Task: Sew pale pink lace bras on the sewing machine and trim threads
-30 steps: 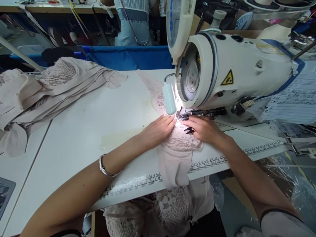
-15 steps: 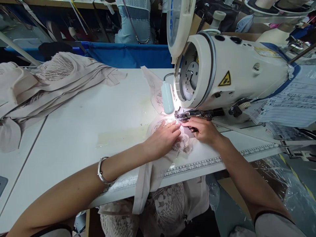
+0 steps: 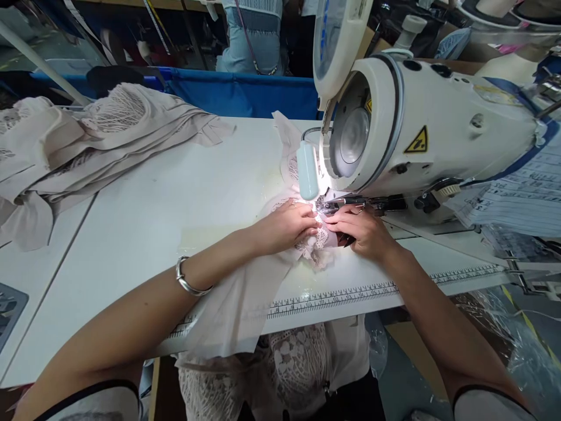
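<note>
A white sewing machine [image 3: 429,128] stands at the right of a white table [image 3: 166,193]. My left hand [image 3: 287,225] lies on a pale pink lace-and-cloth piece [image 3: 245,298], its fingers curled and pressing the bunched lace toward the presser foot [image 3: 323,204]. Just right of the foot, my right hand [image 3: 362,229] pinches the lace edge, with small dark thread snips [image 3: 346,238] tucked in its palm. The cloth trails off the table's front edge into my lap.
A heap of the same pink lace garments [image 3: 83,140] lies at the table's back left. A small lamp [image 3: 307,171] lights the needle area. Printed rulers [image 3: 333,295] run along the front edge. Paper sheets [image 3: 517,187] hang at right. Another person [image 3: 252,35] stands behind a blue divider.
Both hands have gathered the lace, flat before, into a bunch by the presser foot. The plain cloth has swung left under my left forearm. The view shifted slightly.
</note>
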The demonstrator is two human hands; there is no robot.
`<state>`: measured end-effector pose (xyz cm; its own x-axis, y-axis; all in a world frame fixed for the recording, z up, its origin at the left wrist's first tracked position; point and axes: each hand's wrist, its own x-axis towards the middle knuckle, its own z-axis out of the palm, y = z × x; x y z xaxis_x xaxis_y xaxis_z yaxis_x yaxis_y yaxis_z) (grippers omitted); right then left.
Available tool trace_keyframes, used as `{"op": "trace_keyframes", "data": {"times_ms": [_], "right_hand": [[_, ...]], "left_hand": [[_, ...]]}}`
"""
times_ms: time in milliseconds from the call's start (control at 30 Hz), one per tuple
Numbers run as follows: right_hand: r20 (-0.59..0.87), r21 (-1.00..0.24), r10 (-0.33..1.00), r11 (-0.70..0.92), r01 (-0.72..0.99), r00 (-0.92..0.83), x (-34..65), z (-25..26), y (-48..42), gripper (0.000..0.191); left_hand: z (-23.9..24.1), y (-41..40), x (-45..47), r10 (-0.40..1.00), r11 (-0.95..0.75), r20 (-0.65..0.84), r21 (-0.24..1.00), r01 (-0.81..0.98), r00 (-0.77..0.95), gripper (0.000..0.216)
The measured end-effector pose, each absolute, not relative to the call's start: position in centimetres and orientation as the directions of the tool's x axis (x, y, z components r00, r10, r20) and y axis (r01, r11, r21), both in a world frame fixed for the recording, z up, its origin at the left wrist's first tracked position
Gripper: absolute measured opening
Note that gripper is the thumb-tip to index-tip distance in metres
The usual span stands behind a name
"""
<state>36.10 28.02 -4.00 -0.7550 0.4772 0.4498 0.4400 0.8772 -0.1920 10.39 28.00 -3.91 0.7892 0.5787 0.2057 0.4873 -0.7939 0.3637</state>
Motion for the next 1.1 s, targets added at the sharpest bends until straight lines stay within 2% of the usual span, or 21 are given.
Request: {"op": "trace_keyframes", "data": {"times_ms": [200, 367, 500, 633, 867, 1100], "right_hand": [[0.426, -0.199, 0.512, 0.857, 0.475, -0.745, 36.0, -4.4, 28.0, 0.046], [0.435, -0.191, 0.518, 0.852, 0.487, -0.736, 35.7, -4.6, 28.0, 0.041], [0.475, -0.188, 0.482, 0.873, 0.450, -0.736, 35.5, -4.3, 27.9, 0.040], [0.498, -0.228, 0.469, 0.882, 0.411, -0.730, 35.3, -3.9, 27.6, 0.023], [0.485, -0.227, 0.487, 0.872, 0.434, -0.727, 35.4, -3.7, 27.5, 0.027], [0.473, -0.118, 0.472, 0.871, 0.477, -0.744, 35.3, -4.0, 27.6, 0.034]], "left_hand": [[-4.1, 28.5, 10.2, 0.638, -0.743, 0.153, 0.383, 0.549, 0.755, 0.039], [-3.8, 27.7, 10.7, 0.693, -0.717, 0.186, 0.268, 0.643, 0.696, 0.033], [-3.2, 27.0, 11.0, 0.605, -0.796, 0.244, 0.150, 0.587, 0.758, 0.034], [-3.0, 27.1, 10.9, 0.509, -0.861, 0.223, 0.117, 0.495, 0.832, 0.036], [-3.0, 27.2, 11.0, 0.499, -0.863, 0.204, 0.020, 0.506, 0.843, 0.037], [-2.8, 26.9, 11.0, 0.551, -0.824, 0.210, -0.018, 0.567, 0.808, 0.032]]}}
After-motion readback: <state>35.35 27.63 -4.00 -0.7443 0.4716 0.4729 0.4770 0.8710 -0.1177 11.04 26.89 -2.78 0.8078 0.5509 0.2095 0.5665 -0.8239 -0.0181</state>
